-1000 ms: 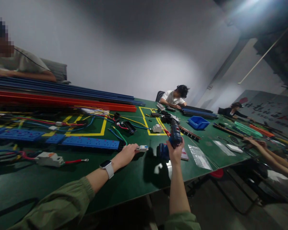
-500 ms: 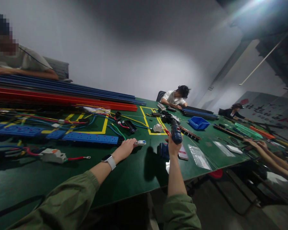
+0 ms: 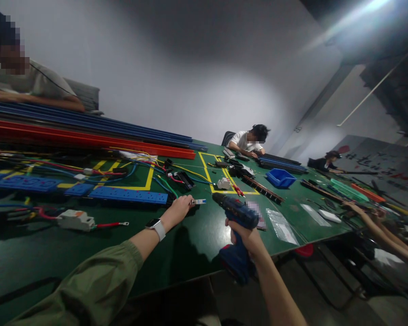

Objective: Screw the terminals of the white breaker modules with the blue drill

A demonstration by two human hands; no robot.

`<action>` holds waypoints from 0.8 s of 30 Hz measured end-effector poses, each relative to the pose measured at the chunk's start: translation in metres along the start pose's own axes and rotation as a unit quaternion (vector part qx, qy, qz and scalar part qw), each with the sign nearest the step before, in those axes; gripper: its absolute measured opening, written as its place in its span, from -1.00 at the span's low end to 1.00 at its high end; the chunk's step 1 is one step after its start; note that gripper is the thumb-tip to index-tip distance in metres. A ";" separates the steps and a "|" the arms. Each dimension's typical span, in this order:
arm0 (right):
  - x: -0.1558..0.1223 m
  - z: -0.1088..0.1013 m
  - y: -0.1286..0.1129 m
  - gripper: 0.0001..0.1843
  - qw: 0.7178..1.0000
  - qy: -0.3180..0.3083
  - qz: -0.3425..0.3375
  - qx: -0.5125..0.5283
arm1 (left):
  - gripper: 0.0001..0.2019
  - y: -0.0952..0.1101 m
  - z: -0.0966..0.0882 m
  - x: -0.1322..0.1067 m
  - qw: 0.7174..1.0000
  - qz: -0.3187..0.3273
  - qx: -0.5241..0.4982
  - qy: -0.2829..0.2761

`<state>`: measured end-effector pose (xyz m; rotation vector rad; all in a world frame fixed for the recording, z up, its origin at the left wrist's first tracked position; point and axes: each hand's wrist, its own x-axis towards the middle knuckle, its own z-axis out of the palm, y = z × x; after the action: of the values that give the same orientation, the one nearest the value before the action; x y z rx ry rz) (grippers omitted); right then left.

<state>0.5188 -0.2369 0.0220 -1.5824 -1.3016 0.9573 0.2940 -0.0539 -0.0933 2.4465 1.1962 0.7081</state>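
My right hand [image 3: 245,234] is wrapped round the handle of a blue cordless drill [image 3: 237,212], its nose pointing left. My left hand [image 3: 179,208] is closed on a small white-and-blue plug-like end piece [image 3: 199,202], just past the right end of a blue power strip [image 3: 129,195]. A gap separates the drill's tip from that piece. Green and blue wires [image 3: 168,186] run down to the strip's end beside my left fingers. A white circuit breaker [image 3: 75,220] with a red lugged wire [image 3: 110,224] lies to the left of my left forearm.
Blue and red long rails [image 3: 149,147] line the far left of the green table [image 3: 177,260]. Another white breaker [image 3: 224,183], a blue bin [image 3: 280,178] and plastic bags [image 3: 282,226] lie ahead and right. Several co-workers sit around; one's arms [image 3: 377,226] reach in from the right.
My right hand has drawn the drill back towards me and turned it, so its nose now points left towards the piece in my left hand. My left hand has barely moved.
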 end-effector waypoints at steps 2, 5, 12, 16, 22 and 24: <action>-0.014 0.006 -0.005 -0.62 0.999 -0.032 0.014 -0.011 | -0.83 0.001 0.000 -0.001 1.000 0.004 -0.008 0.006; -0.024 0.012 -0.013 -0.69 0.997 -0.060 0.021 -0.041 | -0.84 0.003 -0.003 -0.003 1.000 0.009 -0.024 0.007; -0.028 0.016 -0.017 -0.73 0.995 -0.071 0.029 -0.064 | -0.83 0.004 -0.005 -0.005 1.000 0.004 -0.027 0.009; -0.029 0.014 -0.013 -0.72 0.995 -0.063 0.044 -0.057 | -0.83 0.004 -0.005 -0.004 1.000 0.003 -0.022 0.007; -0.029 0.016 -0.014 -0.75 0.996 -0.059 0.045 -0.043 | -0.82 0.004 -0.002 -0.004 1.000 0.009 -0.017 0.010; -0.029 0.017 -0.015 -0.79 0.996 -0.059 0.050 -0.046 | -0.81 0.004 -0.002 -0.005 1.000 0.013 -0.016 0.015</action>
<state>0.4929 -0.2620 0.0318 -1.6961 -1.3748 1.0797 0.2930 -0.0597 -0.0911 2.4373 1.1584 0.7681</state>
